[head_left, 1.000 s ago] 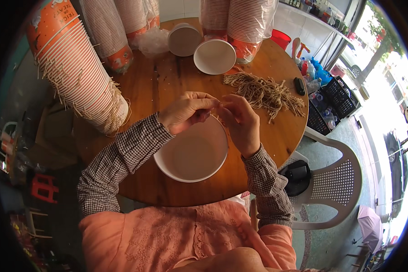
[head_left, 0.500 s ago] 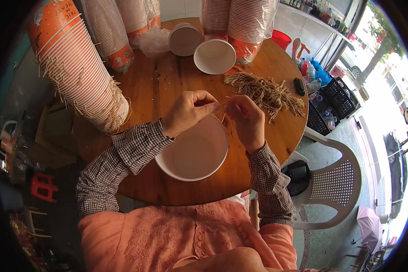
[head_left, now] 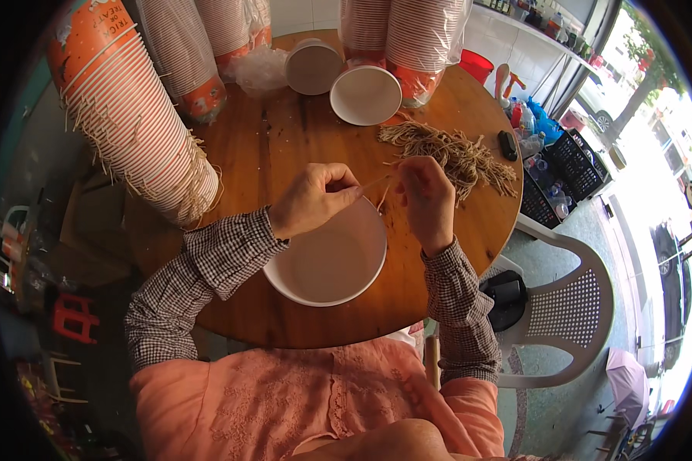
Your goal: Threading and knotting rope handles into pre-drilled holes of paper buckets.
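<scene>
Between my hands a thin tan strand of cord (head_left: 377, 183) is stretched, one end pinched in my left hand (head_left: 314, 200). My right hand (head_left: 427, 201) has its fingers closed on the other end, with a short piece of cord hanging below them. Under both hands stands a wide white paper bucket (head_left: 327, 265), its mouth toward me and its inside bare. Beyond my right hand lies a loose heap of tan cord (head_left: 454, 157). Leaning at the left is a tall nested stack of orange-and-white paper buckets (head_left: 134, 115), with many cords hanging off the rims.
Two more buckets, one upper left (head_left: 314, 67) and one nearer (head_left: 365, 96), rest at the table's far side. Plastic-wrapped stacks (head_left: 423, 46) stand behind them. A small black object (head_left: 507, 146) lies near the right edge. A grey plastic chair (head_left: 565, 307) stands to the right.
My hands have moved apart, the right one slightly rightward and the left one slightly left and down. More of the strand between them shows now.
</scene>
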Tool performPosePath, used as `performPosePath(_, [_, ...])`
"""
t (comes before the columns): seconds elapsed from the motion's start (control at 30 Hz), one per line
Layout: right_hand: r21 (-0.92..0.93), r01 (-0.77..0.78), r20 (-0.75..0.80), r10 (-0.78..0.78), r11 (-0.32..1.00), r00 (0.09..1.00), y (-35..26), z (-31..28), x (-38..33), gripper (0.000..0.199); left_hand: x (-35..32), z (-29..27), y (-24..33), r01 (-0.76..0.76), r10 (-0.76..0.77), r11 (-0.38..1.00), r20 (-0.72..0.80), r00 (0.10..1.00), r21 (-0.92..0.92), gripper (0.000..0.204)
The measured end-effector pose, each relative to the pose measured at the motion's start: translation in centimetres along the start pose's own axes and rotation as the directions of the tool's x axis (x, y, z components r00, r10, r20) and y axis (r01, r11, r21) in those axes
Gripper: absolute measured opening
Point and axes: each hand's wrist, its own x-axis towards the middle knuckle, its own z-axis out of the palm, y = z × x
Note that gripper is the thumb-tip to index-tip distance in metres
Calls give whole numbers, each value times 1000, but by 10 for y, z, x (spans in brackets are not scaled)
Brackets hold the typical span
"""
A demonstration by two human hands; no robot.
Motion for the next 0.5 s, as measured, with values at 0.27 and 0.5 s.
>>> performPosePath(0.27, [-1, -65, 9, 65, 998, 998, -6, 9, -2, 6, -5, 5, -5, -22, 19, 997, 41, 999, 76, 12])
performPosePath(0.5, [-210, 85, 85, -68, 974, 994, -21, 12, -8, 6, 8, 2, 8, -153, 160, 982, -61, 985, 109, 18])
